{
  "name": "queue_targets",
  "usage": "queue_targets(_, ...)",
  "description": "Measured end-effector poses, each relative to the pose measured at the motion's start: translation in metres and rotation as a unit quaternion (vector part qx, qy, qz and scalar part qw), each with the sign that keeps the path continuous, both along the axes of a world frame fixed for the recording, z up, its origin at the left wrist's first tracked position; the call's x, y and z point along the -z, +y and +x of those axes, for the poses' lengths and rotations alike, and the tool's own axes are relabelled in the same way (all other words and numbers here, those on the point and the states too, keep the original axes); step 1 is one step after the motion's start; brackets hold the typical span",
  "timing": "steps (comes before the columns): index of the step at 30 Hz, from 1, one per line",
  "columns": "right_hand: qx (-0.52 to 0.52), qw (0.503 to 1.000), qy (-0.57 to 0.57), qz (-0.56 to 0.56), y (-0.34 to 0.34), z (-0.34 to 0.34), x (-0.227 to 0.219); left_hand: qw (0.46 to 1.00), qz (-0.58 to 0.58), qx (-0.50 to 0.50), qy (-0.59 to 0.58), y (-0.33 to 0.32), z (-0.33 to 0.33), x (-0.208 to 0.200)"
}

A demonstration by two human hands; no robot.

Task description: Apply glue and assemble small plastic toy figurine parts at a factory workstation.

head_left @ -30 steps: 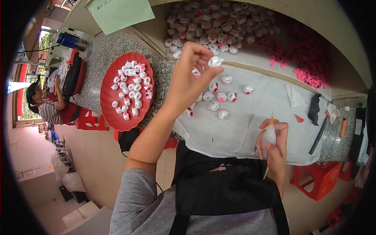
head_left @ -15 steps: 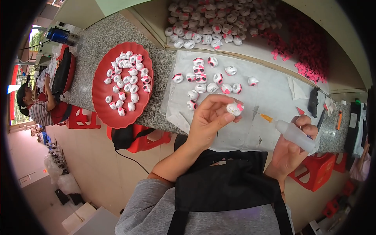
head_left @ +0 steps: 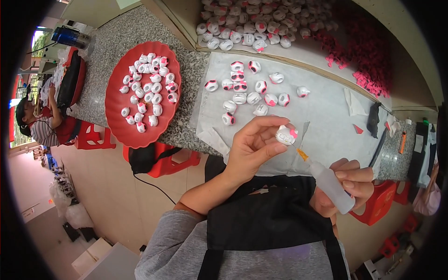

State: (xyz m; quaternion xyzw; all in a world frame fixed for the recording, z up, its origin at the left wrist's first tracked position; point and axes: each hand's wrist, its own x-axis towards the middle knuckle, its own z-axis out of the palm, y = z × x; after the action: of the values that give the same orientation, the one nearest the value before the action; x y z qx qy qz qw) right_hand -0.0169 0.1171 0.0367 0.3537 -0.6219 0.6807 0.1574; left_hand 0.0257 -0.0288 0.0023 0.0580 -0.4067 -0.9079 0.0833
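My left hand [head_left: 256, 144] pinches a small white cat-head figure [head_left: 285, 135] with a pink bow between thumb and fingers. In my right hand [head_left: 346, 186] is a translucent squeeze bottle [head_left: 330, 184] with an orange needle tip [head_left: 302, 154]. The needle points up and left, its end at the lower edge of the figure; whether it touches, I cannot tell. Several more cat heads [head_left: 253, 98] lie loose on the white paper [head_left: 275, 161] beyond my hands, some showing dark, pink-edged openings.
A red scalloped plate [head_left: 122, 105] with several cat heads stands at the left on the speckled counter [head_left: 116, 35]. A shelf compartment behind holds a heap of cat heads [head_left: 252, 18] and bright pink pieces [head_left: 368, 74]. At far left a person [head_left: 44, 121] sits near red stools [head_left: 91, 135].
My right hand has tilted the bottle more upright and brought its needle tip left to the cat head. My left hand has moved slightly right with the figure.
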Motion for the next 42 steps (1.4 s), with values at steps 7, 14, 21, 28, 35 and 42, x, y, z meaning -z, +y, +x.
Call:
queue_targets(7, 0.02, 0.999, 0.013, -0.031, -0.002, 0.0, 0.007, 1.0, -0.004, 0.008, -0.006, 0.001, 0.0, 0.001)
queue_targets(14, 0.004, 0.999, 0.023, -0.035, 0.001, -0.002, 0.01, 1.0, -0.008, 0.009, -0.009, 0.003, -0.001, 0.002)
queue_targets(21, 0.004, 0.999, 0.035, -0.035, 0.003, -0.003, 0.008, 1.0, -0.015, -0.001, -0.005, 0.002, 0.001, 0.004)
queue_targets(28, 0.008, 0.999, 0.045, -0.021, 0.005, -0.002, 0.008, 1.0, -0.021, -0.001, -0.002, 0.004, 0.001, 0.003)
queue_targets(35, -0.016, 0.999, 0.047, -0.024, 0.006, -0.001, 0.011, 1.0, -0.015, 0.004, -0.005, 0.005, 0.002, 0.002)
queue_targets(42, -0.098, 0.995, -0.028, -0.011, 0.013, -0.002, -0.001, 1.0, -0.01, 0.007, -0.008, 0.004, 0.002, 0.001)
